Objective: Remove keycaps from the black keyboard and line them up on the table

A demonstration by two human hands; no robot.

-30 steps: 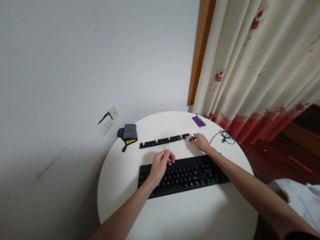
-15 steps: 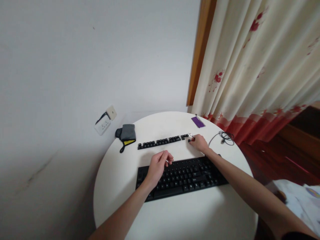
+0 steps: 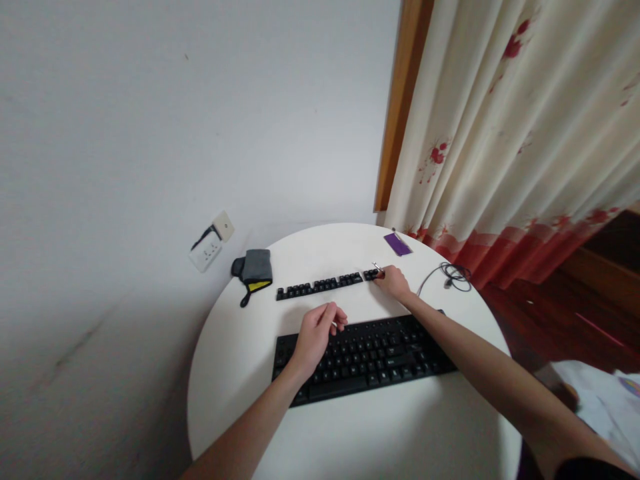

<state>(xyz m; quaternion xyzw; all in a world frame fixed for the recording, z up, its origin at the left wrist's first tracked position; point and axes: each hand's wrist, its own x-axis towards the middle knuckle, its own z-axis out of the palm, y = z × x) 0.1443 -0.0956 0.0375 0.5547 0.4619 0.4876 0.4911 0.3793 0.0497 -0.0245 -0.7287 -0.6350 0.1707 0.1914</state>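
Observation:
A black keyboard (image 3: 370,363) lies across the table with several keys off its upper part. My left hand (image 3: 317,330) hovers over its upper left, fingers curled together; a small pale bit shows by them, too small to name. Beyond the keyboard stretches a row of loose black keycaps (image 3: 325,285), set in groups. At the row's right end is my right hand (image 3: 394,281), closed on a thin silvery metal tool (image 3: 377,267) that sticks out past the fingers. Its fingertips touch the last keycaps (image 3: 371,275) and partly hide them.
The round white table (image 3: 225,373) stands against a wall. On it lie a grey and yellow folded cloth pouch (image 3: 257,267) at left, a purple flat piece (image 3: 398,244) at the back, and a coiled black cable (image 3: 455,275) at right. A curtain (image 3: 465,147) hangs behind.
My right hand has shifted slightly left and away from me, bringing a keycap at its fingertips up to the right end of the row. My left hand has stayed in place.

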